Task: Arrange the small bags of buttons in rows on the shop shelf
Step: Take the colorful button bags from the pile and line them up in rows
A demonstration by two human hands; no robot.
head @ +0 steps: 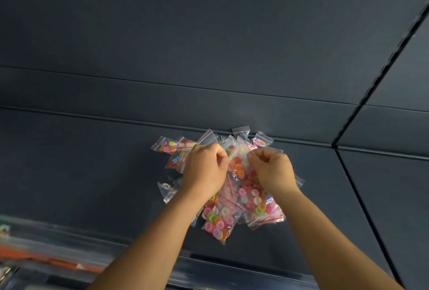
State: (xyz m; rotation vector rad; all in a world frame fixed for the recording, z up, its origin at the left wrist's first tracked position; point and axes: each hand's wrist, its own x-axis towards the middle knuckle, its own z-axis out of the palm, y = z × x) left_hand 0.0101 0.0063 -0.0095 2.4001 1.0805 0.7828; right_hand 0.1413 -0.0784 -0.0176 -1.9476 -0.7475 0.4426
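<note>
Dark blue-grey shelf [92,173] fills most of the view, back panel [209,23] rising at the far side. Heap of small clear button bags [232,199] lies jumbled in the middle of the shelf, not in rows, its far edge near the groove at the back panel. Left hand [205,169] sits over the left part of the heap, right hand [274,171] over the right part. Both have fingers curled, pinching one bag [238,162] between them at the top of the heap. Single bag with dark contents [168,187] lies at the heap's left edge. Blurred orange item [46,259] at near left.
</note>
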